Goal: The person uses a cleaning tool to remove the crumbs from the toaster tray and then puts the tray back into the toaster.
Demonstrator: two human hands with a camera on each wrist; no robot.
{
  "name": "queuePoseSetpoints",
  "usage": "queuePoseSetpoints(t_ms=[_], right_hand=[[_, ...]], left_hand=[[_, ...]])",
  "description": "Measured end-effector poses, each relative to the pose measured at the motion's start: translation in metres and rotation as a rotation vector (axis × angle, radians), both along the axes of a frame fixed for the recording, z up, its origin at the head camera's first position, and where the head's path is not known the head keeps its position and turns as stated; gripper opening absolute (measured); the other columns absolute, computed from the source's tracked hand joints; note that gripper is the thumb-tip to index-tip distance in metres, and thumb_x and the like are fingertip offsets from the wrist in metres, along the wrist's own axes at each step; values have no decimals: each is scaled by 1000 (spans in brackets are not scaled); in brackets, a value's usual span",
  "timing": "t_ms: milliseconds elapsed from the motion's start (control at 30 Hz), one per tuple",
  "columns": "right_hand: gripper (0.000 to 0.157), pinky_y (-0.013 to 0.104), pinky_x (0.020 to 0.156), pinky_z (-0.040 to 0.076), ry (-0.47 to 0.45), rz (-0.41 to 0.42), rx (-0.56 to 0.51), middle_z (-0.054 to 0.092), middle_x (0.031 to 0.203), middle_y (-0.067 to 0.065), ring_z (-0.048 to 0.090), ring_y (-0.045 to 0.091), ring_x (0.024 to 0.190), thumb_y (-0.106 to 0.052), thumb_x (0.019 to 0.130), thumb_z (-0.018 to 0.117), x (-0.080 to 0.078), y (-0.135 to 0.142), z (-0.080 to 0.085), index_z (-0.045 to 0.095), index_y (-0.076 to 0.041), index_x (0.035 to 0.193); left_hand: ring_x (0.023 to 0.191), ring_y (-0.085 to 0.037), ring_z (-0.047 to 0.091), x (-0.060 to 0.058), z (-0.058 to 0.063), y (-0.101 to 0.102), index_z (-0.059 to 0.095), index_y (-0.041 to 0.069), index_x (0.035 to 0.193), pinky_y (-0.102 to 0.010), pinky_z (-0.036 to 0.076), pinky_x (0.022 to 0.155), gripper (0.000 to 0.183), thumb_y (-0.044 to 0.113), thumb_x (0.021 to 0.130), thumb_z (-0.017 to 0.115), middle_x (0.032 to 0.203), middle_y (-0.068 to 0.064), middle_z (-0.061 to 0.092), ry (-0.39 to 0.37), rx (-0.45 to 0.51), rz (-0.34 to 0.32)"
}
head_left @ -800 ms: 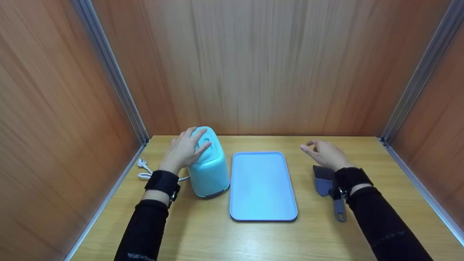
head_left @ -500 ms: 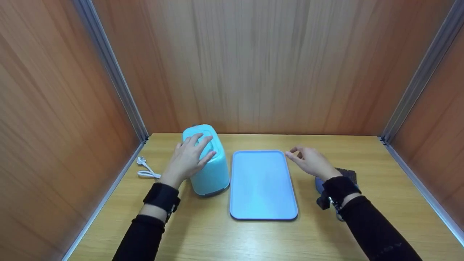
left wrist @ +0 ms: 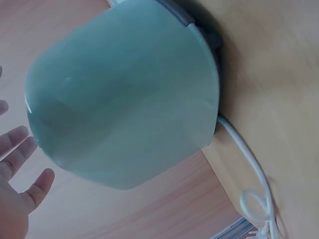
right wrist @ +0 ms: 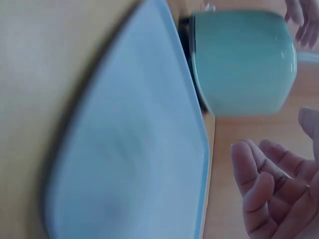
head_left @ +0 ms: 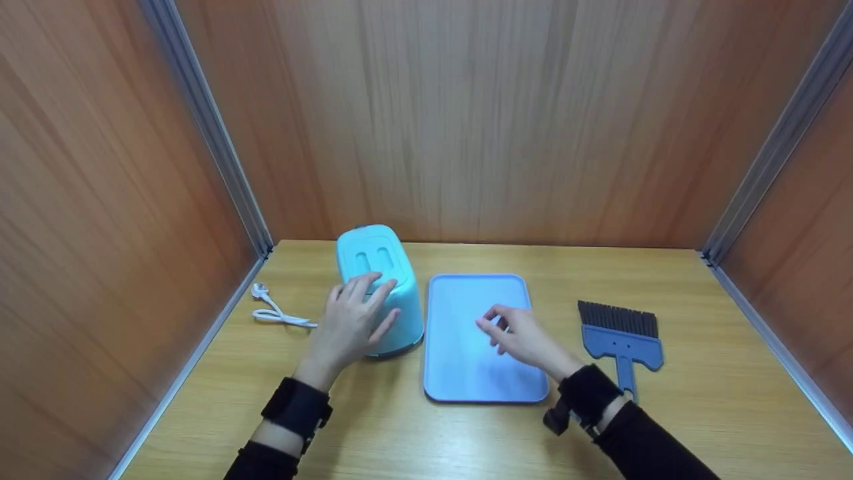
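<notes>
A turquoise toaster (head_left: 393, 327) stands upright left of centre, two long recesses in its top. Over its near top edge hovers my left hand (head_left: 346, 327), fingers spread; whether the fingertips touch it I cannot tell. In the left wrist view the toaster's side (left wrist: 124, 99) fills the middle, with the fingers beside its top. Right of the toaster lies a blue rectangular tray (head_left: 460, 373). My right hand (head_left: 523, 337) is above the tray, fingers loosely bent and holding nothing. In the right wrist view its fingers (right wrist: 259, 194) are apart from the tray's surface.
A blue brush (head_left: 623, 340) with dark bristles lies on the table to the right. The toaster's white cord and plug (head_left: 273, 310) lie at the left. Wood-grain panels (head_left: 466, 120) enclose the table at the back and sides.
My right hand has moved left from above the brush to over the tray, uncovering the brush. My left hand has drawn back toward me from the toaster's top to its near edge.
</notes>
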State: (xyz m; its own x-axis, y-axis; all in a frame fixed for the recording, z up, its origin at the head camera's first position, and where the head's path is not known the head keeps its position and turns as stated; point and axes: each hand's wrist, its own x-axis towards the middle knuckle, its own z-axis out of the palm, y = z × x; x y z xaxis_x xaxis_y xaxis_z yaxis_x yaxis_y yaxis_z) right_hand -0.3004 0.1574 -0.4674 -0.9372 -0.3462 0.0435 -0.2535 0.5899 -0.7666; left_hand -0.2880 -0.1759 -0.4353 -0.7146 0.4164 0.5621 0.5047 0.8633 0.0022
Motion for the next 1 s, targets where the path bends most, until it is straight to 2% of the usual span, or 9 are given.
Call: queuePoseSetpoints(t_ms=[133, 233, 333, 533, 667, 833, 1000], right_hand=[[38, 30, 59, 58, -66, 51, -61, 74, 88, 9, 73, 23, 72, -49, 110, 59, 20, -20, -7, 70, -13, 117], [40, 31, 55, 60, -134, 88, -123, 74, 87, 7, 73, 20, 70, -49, 109, 60, 35, -35, -14, 70, -11, 117], [40, 30, 56, 62, -206, 105, -212, 75, 83, 6, 71, 14, 66, -45, 109, 61, 49, -55, -24, 69, -6, 116], [42, 25, 53, 62, -438, 110, -442, 75, 79, 7, 69, 9, 60, -37, 112, 57, 73, -96, -44, 65, 4, 123], [42, 23, 56, 62, -573, 66, -568, 71, 78, 6, 69, 10, 62, -36, 115, 52, 81, -119, -53, 60, 3, 130], [43, 25, 65, 65, -678, -13, -709, 70, 84, 8, 70, 14, 69, -37, 115, 50, 84, -139, -59, 51, 2, 134], [39, 28, 73, 67, -725, -72, -838, 70, 87, 9, 70, 16, 72, -34, 114, 49, 81, -153, -63, 42, -1, 134]], left_hand=[[129, -35, 65, 7, -11, -2, 65, 18, 144, -62, 57, 102, 50, 36, 99, 78, 142, -14, 65, 79, 4, -14], [126, -35, 66, 10, -17, -2, 67, 16, 141, -60, 58, 98, 50, 33, 96, 83, 138, -15, 66, 129, 4, -20], [125, -36, 65, 13, -23, -3, 68, 15, 137, -59, 58, 96, 50, 31, 94, 85, 137, -16, 65, 174, 3, -22], [126, -38, 62, 15, -34, -5, 69, 13, 132, -59, 57, 96, 49, 27, 90, 89, 137, -18, 63, 249, 23, -18], [126, -39, 61, 17, -40, -5, 69, 13, 132, -57, 56, 92, 51, 26, 88, 90, 136, -19, 62, 287, 41, -13], [126, -40, 61, 19, -46, -3, 70, 12, 129, -58, 56, 90, 50, 25, 86, 91, 136, -20, 63, 309, 90, 13], [128, -44, 60, 21, -49, -2, 68, 9, 133, -62, 58, 95, 51, 28, 90, 88, 139, -22, 60, 237, 199, 76]])
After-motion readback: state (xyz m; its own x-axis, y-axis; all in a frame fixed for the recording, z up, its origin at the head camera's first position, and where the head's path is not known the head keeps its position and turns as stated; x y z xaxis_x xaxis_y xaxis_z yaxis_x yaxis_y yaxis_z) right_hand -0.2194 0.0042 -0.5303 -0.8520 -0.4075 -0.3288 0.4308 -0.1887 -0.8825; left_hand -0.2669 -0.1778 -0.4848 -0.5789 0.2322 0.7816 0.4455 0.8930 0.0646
